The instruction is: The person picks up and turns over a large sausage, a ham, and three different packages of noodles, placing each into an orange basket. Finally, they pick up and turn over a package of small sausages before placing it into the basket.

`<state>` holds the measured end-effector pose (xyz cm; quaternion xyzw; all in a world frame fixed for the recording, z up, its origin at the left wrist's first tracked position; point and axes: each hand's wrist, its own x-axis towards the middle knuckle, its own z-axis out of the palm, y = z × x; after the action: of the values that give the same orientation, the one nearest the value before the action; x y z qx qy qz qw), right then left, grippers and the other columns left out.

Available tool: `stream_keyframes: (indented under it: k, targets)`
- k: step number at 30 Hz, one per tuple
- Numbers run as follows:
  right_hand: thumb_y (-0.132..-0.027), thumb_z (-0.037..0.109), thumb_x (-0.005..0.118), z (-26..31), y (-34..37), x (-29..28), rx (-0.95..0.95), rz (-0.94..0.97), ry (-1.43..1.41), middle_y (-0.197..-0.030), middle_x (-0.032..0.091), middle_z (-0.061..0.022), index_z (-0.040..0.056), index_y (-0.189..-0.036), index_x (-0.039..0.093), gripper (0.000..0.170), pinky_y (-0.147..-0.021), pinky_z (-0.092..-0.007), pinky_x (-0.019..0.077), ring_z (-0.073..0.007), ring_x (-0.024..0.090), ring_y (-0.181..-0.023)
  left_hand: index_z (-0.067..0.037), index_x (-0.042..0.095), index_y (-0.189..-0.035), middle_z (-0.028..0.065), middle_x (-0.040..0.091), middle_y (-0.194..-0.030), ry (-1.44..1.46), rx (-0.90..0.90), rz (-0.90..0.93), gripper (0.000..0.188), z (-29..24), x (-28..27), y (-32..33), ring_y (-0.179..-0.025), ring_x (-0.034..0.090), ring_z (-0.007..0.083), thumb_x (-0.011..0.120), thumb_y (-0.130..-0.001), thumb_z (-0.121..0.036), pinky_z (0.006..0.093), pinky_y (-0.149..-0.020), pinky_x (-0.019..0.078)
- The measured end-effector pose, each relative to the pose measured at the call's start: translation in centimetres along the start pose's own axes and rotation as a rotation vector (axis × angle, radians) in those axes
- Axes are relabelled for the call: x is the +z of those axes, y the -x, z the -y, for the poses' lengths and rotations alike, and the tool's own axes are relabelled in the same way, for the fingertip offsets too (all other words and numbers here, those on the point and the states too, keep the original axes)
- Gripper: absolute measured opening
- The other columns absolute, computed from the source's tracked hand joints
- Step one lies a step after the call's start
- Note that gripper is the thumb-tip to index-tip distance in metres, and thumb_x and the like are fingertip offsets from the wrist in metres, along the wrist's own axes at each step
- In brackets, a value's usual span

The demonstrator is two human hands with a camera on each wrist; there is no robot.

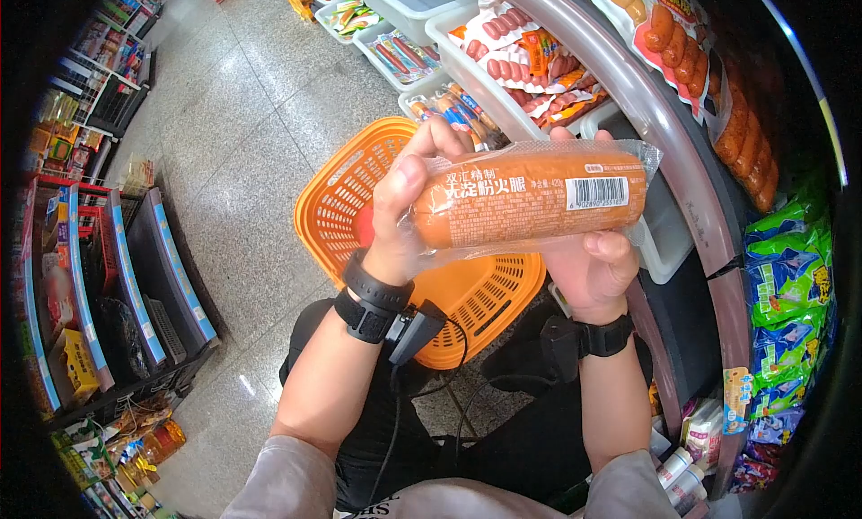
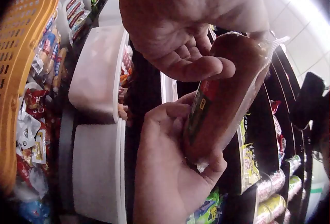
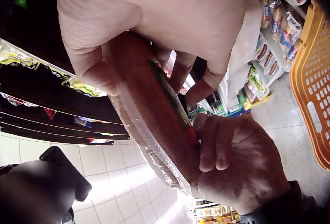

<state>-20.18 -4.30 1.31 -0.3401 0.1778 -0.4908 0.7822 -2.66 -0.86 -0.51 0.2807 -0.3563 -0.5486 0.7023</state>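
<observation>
Plainly, a thick, film-wrapped, orange-brown cylindrical sausage [image 1: 539, 196] is held aloft, just off the head view's centre toward two o'clock. The left hand [image 1: 400, 200] is clamped on its nine-o'clock end, the right hand [image 1: 593, 272] on its three-o'clock end. An orange slotted plastic basket [image 1: 476, 290] sits below, toward eight; a translucent plastic bin [image 1: 478, 81] of packaged sausages [image 1: 505, 65] stands toward twelve.
</observation>
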Motion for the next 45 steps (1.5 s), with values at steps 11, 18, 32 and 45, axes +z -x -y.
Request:
stream_keyframes:
  k: [11,18,32,45]
  targets:
    - [-0.06,0.017,0.065,0.1,0.0,0.0,0.006,0.003,0.013,-0.15,0.036,-0.015,0.0189,-0.148,0.031,0.094,-0.112,-0.0518,0.0318,-0.0306,0.037,-0.136,-0.007,0.044,-0.088,0.0043,0.047,-0.08,-0.019,-0.004,-0.013,0.062,-0.2,0.2,0.0,-0.073,0.048,0.0133,0.051,-0.081,-0.068,0.0261,-0.067,0.0403]
    - [-0.061,0.018,0.065,0.0,0.1,0.0,0.007,0.003,0.008,-0.151,0.034,-0.015,0.0196,-0.148,0.031,0.093,-0.112,-0.0527,0.0311,-0.0311,0.036,-0.137,-0.007,0.043,-0.087,0.0052,0.047,-0.08,0.008,0.014,-0.029,0.06,0.0,0.4,-0.1,-0.074,0.047,0.0142,0.05,-0.081,-0.067,0.0265,-0.069,0.0396]
    - [-0.06,0.017,0.066,0.1,0.0,0.3,0.029,-0.003,-0.02,-0.15,0.034,-0.0156,0.0193,-0.148,0.032,0.094,-0.113,-0.0517,0.0289,-0.0311,0.035,-0.137,-0.007,0.045,-0.089,0.0049,0.048,-0.08,-0.006,0.007,-0.008,0.062,-0.1,0.2,0.0,-0.075,0.049,0.0136,0.051,-0.08,-0.068,0.0266,-0.067,0.0408]
    - [-0.073,0.003,0.067,-0.6,-0.6,-1.1,-0.452,-0.226,0.679,-0.134,0.043,-0.0133,0.0033,-0.14,0.033,0.074,-0.106,-0.0354,0.0398,-0.0214,0.049,-0.122,-0.005,0.048,-0.132,0.0098,0.049,-0.135,-0.706,-0.232,-0.186,0.052,0.0,-1.0,0.4,-0.128,0.042,0.0203,0.051,-0.095,-0.041,0.0392,-0.109,0.0298]
